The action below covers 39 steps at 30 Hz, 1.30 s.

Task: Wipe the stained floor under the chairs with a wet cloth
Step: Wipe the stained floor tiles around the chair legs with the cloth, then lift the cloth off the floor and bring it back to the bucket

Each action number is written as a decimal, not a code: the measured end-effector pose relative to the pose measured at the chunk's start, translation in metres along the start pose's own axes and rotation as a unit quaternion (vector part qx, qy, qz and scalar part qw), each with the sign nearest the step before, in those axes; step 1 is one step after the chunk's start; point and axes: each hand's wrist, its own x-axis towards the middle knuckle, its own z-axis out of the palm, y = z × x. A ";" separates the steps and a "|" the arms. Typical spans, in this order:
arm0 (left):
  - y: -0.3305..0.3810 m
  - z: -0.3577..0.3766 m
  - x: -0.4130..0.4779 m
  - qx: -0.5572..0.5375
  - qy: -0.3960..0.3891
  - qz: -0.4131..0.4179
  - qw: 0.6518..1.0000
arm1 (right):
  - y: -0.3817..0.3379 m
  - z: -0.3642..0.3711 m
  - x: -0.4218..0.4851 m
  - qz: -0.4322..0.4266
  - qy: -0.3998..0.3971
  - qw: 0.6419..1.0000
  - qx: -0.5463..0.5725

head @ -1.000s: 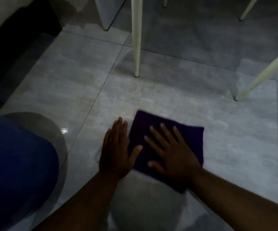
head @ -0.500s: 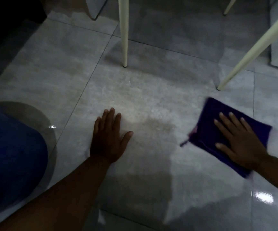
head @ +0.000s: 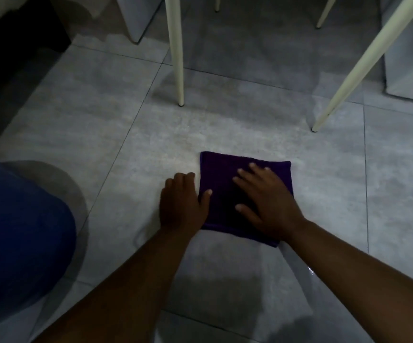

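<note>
Cloth (head: 221, 191) flat under splayed right hand (head: 267, 206), left hand (head: 179, 205) open at its edge.

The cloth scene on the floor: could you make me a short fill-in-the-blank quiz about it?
1. The right hand lies flat on a cloth whose colour is ____.
2. The left hand rests on the floor, with only its ____ lying on the cloth.
3. The cloth lies nearer the person than the chair legs, which are coloured ____.

Missing words: purple; thumb; cream
</note>
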 end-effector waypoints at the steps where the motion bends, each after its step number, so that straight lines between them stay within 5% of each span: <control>1: 0.009 0.001 -0.003 -0.026 -0.015 -0.021 0.999 | 0.004 -0.003 -0.007 0.074 0.064 0.995 0.007; 3: 0.026 -0.001 -0.003 -0.072 -0.039 -0.079 0.994 | 0.011 -0.012 -0.016 0.239 0.131 0.961 0.038; 5: 0.039 -0.004 0.005 -0.106 -0.072 -0.147 0.981 | 0.015 -0.021 -0.019 0.369 0.083 0.922 0.089; 8: 0.045 -0.004 0.019 -0.181 -0.141 -0.235 0.945 | 0.014 -0.030 -0.012 0.446 0.006 0.876 0.185; 11: 0.047 -0.006 0.023 -0.239 -0.181 -0.222 0.928 | 0.006 -0.030 -0.003 0.473 -0.029 0.834 0.284; 15: 0.049 -0.015 0.020 -0.300 -0.163 -0.196 0.919 | 0.001 -0.035 0.002 0.454 -0.061 0.842 0.283; 19: 0.046 -0.039 0.027 -0.348 -0.155 -0.179 0.907 | -0.008 -0.057 0.014 0.400 0.027 0.867 0.297; 24: 0.048 -0.122 0.060 -0.363 -0.094 -0.103 0.921 | -0.028 -0.113 0.050 0.338 0.144 0.841 0.397; 32: 0.043 -0.338 0.081 -0.232 0.015 0.010 0.973 | -0.116 -0.253 0.121 0.176 0.223 0.771 0.570; 39: -0.055 -0.424 -0.012 -0.417 0.086 -0.074 0.902 | -0.215 -0.277 0.146 0.018 0.140 0.765 0.629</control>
